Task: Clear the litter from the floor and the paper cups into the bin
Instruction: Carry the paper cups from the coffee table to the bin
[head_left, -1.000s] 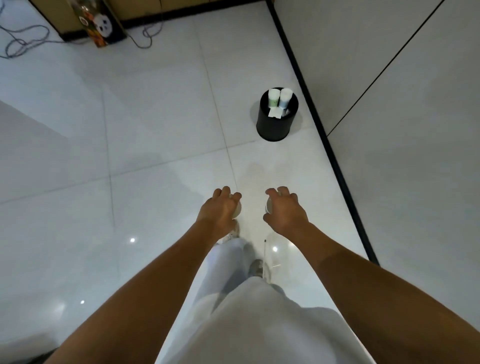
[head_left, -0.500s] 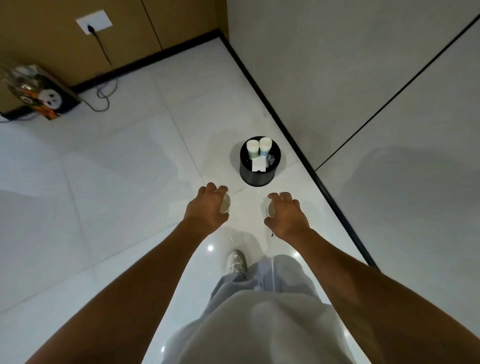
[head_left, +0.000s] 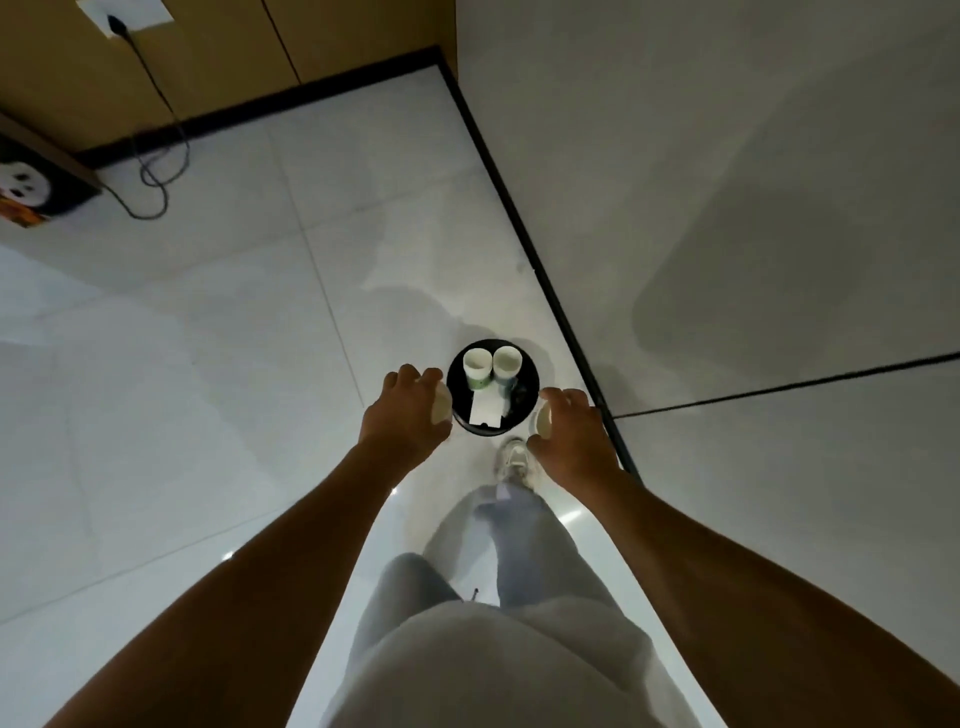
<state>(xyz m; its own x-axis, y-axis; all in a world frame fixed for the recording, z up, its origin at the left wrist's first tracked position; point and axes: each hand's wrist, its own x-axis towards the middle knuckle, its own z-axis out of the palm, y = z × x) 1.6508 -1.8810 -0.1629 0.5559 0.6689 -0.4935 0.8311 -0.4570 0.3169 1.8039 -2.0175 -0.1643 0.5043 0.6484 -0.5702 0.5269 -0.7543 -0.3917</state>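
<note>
Two paper cups were held above the floor (head_left: 218, 322), one in each hand, on either side of a black bin (head_left: 525, 410). The left cup (head_left: 442, 407) lay on its side in the left hand (head_left: 402, 415), long axis roughly level, with one pale end pointing right toward the bin; whether that end was mouth or base could not be told. The fingers (head_left: 410, 375) were curled around its body from above, thumb beneath. The right cup (head_left: 543, 420) was likewise tipped sideways in the right hand (head_left: 571, 436), its open mouth facing left toward the bin, and the fingers (head_left: 563, 397) were wrapped over its wall. Both cups appeared just beside the rim, the left one overlapping the rim's edge in this view.

Inside the bin two more cups stood upright, mouths up: one with a green band (head_left: 477, 368) at left, one with a blue band (head_left: 506, 365) at right, touching or nearly so. A white card (head_left: 487, 408) leaned in front of them.

The bin stood on the tiles close to the dark skirting (head_left: 511, 208) of the grey wall (head_left: 727, 156). A shoe (head_left: 511, 457) was planted just short of the bin, below the right hand. Well apart, at far left, a cable (head_left: 150, 171) ran from a wall socket (head_left: 122, 13) to the floor beside a printed box (head_left: 31, 192).
</note>
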